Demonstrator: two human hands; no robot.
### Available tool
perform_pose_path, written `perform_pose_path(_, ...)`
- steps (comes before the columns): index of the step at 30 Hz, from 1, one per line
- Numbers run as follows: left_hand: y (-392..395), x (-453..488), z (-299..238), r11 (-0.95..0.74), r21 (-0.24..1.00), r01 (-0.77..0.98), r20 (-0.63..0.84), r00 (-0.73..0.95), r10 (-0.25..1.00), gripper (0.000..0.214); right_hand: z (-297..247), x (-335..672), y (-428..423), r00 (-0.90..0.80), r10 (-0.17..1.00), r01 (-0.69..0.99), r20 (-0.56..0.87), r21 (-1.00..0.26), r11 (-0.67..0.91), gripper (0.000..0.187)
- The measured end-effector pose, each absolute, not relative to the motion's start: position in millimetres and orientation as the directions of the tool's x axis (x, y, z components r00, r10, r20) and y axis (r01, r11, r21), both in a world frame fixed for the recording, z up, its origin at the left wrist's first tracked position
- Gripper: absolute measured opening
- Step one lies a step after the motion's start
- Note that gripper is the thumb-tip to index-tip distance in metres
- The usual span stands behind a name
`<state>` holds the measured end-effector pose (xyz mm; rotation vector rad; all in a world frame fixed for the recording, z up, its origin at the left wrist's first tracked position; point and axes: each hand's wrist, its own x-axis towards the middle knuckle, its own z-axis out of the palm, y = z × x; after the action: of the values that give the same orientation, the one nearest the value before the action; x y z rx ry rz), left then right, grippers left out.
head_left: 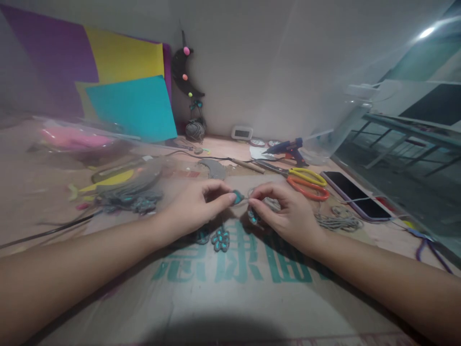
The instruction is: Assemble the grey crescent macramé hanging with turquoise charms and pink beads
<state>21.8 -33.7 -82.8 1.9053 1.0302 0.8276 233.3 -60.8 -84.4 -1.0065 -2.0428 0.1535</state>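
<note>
I have the left hand (196,204) pinching a teal piece (236,197), the right hand (288,211) pinching thin cord (247,197) beside it.

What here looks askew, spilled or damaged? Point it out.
No spill or damage stands out. Slightly untidy: the turquoise sheet sits tilted, overlapping the yellow sheet unevenly, and cord lies in a loose, looping bundle near the phone.
</note>
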Motion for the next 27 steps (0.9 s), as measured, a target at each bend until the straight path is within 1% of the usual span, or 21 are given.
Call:
perform_pose_path(6,-34.2,22.9,-81.5,-0.335,0.870,0.361,0.149,0.456,0.877,0.025,-84.1,232.1,-60.7,-0.343,0.684,0.585,0.643,-0.424,0.691,0.006)
perform_pose_path(18,-34.2,22.3,-82.5,-0.350,0.858,0.377,0.152,0.463,0.873,0.025,-85.9,232.5,-60.7,-0.331,0.702,0.581,0.631,-0.449,0.678,0.005)
perform_pose_path(27,-35.8,23.1,-86.3,-0.265,0.914,0.306,0.095,0.474,0.876,0.026,-84.7,232.9,-61.5,-0.332,0.702,0.585,0.630,-0.447,0.677,0.005)
